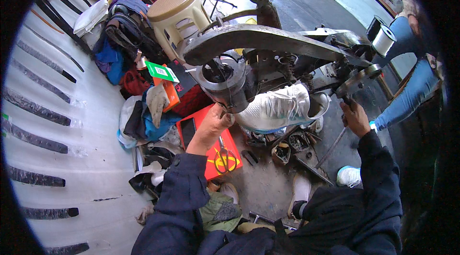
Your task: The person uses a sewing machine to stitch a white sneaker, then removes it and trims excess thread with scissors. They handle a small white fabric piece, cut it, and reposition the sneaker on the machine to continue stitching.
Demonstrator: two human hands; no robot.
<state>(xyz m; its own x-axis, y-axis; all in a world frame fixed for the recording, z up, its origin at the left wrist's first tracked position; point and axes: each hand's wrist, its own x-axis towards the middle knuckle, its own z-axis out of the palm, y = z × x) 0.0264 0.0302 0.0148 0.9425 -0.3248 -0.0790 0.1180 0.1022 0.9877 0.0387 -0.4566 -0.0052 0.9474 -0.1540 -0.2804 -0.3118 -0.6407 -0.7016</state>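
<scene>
My left hand (211, 128): at the toe of the white shoe, near the middle of the frame, thumb up by the machine's round head; the fingertips are hidden, so I cannot tell how firmly I grip.
My right hand (357, 118): closed around the crank handle (348, 98), right of centre, below the metal wheel (360, 80).
White shoe (273, 109): at the centre of the frame, under the machine's arm, toe to the left, opening to the right, laces facing up.
Stitching machine (268, 42): dark metal, its long curved arm crossing the upper middle, the round head just above the shoe's toe.
Thread spool (385, 40): white, upper right, near the far end of that arm.
Scissors (222, 155): lying on a red box (234, 146), just below my left hand, lower left of centre.
Stool (173, 5): beige, upper left of centre.
Heaped bags (125, 32): upper left, beside the stool.
Other person: legs in blue jeans (407, 94), at the right edge, one hand (413, 24) showing above them.
</scene>
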